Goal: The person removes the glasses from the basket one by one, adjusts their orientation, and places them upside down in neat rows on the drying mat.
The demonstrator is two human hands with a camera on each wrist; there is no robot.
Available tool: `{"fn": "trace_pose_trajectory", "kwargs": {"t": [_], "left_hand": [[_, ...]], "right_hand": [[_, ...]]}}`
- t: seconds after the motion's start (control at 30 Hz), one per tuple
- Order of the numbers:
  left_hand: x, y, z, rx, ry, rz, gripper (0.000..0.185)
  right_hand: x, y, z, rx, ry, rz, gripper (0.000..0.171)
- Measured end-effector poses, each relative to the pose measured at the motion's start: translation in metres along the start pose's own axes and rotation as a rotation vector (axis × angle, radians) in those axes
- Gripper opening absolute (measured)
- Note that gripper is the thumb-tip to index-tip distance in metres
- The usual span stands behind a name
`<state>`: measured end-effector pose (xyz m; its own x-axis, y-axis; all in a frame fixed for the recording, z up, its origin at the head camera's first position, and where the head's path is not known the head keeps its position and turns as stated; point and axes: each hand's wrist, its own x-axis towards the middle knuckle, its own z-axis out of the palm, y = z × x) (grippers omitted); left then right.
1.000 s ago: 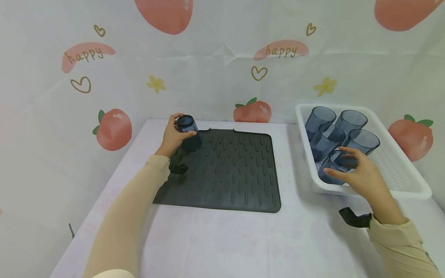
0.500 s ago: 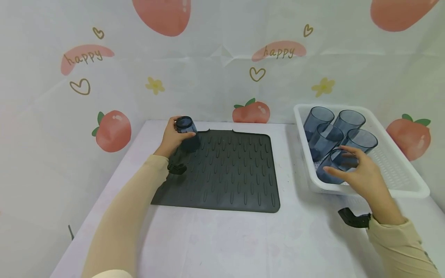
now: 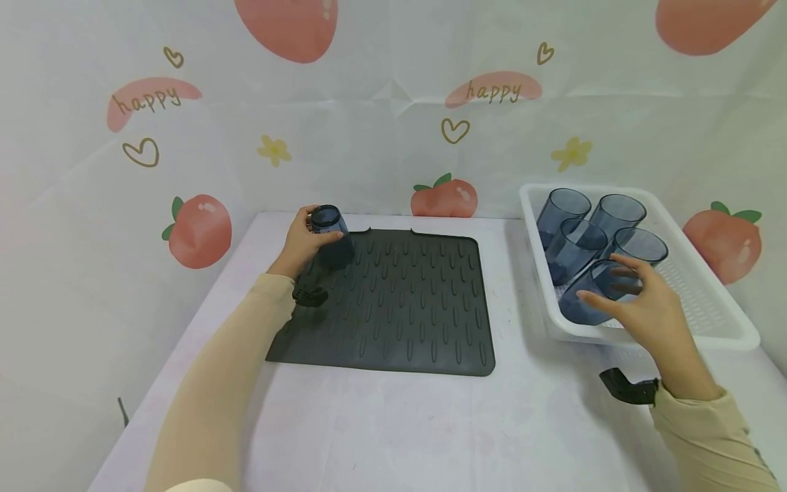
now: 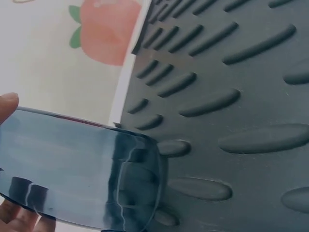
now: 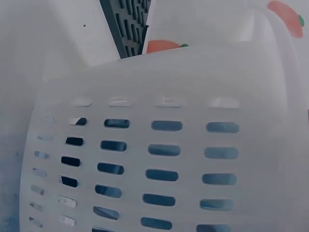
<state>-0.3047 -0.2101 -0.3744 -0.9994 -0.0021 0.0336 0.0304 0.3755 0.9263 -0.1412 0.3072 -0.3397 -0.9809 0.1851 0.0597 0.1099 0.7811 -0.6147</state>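
In the head view, my left hand grips a blue-tinted drinking glass, bottom up, at the back left corner of the black ridged mat. The left wrist view has this glass close up, its rim at the mat's ridges, with thumb and fingertips on opposite sides. Over at the white basket, my right hand curls thumb and fingers around the front glass, which leans with its mouth up. The right wrist view catches only the basket's slotted side, and the hand is out of it.
Several more blue glasses stand tilted in the basket's left part, close behind the right hand. The basket wall rises high around them. A printed backdrop hangs behind the white table.
My right hand has shifted slightly right, and the front glass in it leans over further, its mouth moving right. The left hand and its glass stay nearly still.
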Motion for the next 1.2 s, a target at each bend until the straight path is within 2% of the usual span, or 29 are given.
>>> {"fn": "trace_pose_trajectory", "kwargs": {"t": [0.3,0.7,0.8,1.0,1.2], "left_hand": [[-0.002,0.010,-0.006,-0.003,-0.023,-0.022,0.083],[-0.015,0.028,-0.021,-0.011,-0.008,0.025,0.076],[-0.017,0.032,-0.023,-0.011,0.013,0.052,0.074],[-0.021,0.038,-0.028,-0.078,0.080,0.117,0.071],[-0.031,0.047,-0.030,-0.136,0.122,0.164,0.068]], "right_hand": [[-0.004,-0.003,-0.003,0.054,0.018,0.013,0.097],[-0.006,-0.004,-0.007,0.084,0.105,0.014,0.092],[-0.007,-0.004,-0.008,0.095,0.123,0.024,0.091],[-0.009,-0.005,-0.008,0.140,0.187,0.029,0.087],[-0.010,-0.007,-0.007,0.266,0.298,0.042,0.082]]}}
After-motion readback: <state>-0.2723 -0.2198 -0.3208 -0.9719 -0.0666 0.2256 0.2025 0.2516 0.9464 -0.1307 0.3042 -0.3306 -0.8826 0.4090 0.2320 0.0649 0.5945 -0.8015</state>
